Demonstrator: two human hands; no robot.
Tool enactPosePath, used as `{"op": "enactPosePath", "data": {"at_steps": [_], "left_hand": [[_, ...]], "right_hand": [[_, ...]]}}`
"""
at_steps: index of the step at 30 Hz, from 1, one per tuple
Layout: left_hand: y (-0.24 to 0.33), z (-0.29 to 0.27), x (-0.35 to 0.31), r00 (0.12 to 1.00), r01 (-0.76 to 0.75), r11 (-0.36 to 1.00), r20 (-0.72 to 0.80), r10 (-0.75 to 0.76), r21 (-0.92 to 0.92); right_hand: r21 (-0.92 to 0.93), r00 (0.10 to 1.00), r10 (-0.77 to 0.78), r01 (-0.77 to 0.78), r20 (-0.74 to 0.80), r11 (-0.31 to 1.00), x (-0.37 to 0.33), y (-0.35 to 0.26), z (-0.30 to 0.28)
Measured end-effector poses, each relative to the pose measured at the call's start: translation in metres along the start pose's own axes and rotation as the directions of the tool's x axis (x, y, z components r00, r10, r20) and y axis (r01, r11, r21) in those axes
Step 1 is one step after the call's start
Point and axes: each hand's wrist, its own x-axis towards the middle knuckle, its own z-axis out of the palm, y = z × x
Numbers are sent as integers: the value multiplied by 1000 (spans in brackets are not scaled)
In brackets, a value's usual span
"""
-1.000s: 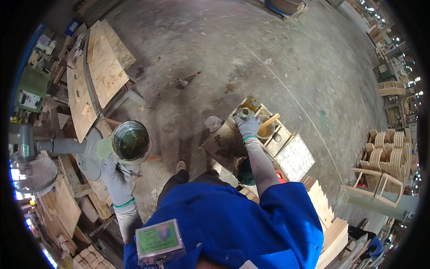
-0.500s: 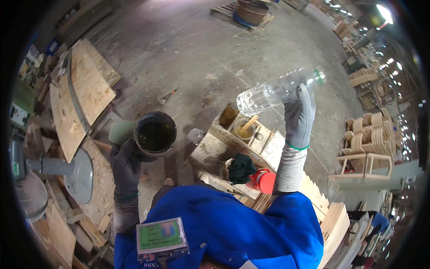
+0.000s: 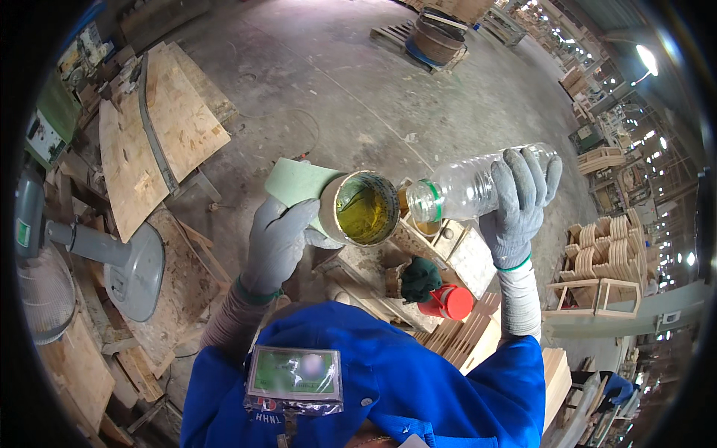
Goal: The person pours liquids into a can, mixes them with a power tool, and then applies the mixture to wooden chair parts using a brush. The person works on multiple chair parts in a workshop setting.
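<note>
My left hand (image 3: 278,243), in a grey glove, is closed around a round cup (image 3: 331,212) with a coated rim. Yellow-green liquid (image 3: 364,218) lies inside, the cup's mouth tilted to the right. A pale green flat piece (image 3: 299,180) juts from the cup's left side; whether it is attached I cannot tell. My gloved right hand (image 3: 515,201) grips a clear plastic bottle (image 3: 464,187) lying nearly level. Its green-ringed neck points left, close beside the cup's rim. No liquid can be made out in the bottle.
Below the hands stands a worn box-like stand (image 3: 470,257) with a jar partly hidden behind the bottle, a dark green cloth (image 3: 420,280) and a red container (image 3: 450,302). Plywood sheets (image 3: 160,127) and a grey fan (image 3: 134,272) are at left, stacked wooden parts (image 3: 606,254) at right.
My left hand has brought the cup right and up, tilting it so its liquid shows. The bottle has been turned around, its green-ringed neck now facing the cup instead of pointing away.
</note>
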Motion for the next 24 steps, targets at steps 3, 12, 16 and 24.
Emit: {"op": "enactPosePath", "data": {"at_steps": [3,12,16,24], "left_hand": [[2,-6,-4,1000,-3,1000,-3,2,-19],[13,-15,-11,998,-28,999,59,30,-41],[15,-17,-10,998,-31,997,61,35,-64],[20,-11,-9,997,-28,999,65,31,-44]], "right_hand": [[-94,995,-79,74,-52,993,10,-5,-6],[-191,982,-166,148,-84,970,33,-12,-16],[-213,983,-165,145,-80,966,40,-13,-19],[-250,982,-186,169,-44,953,45,-14,-25]]}}
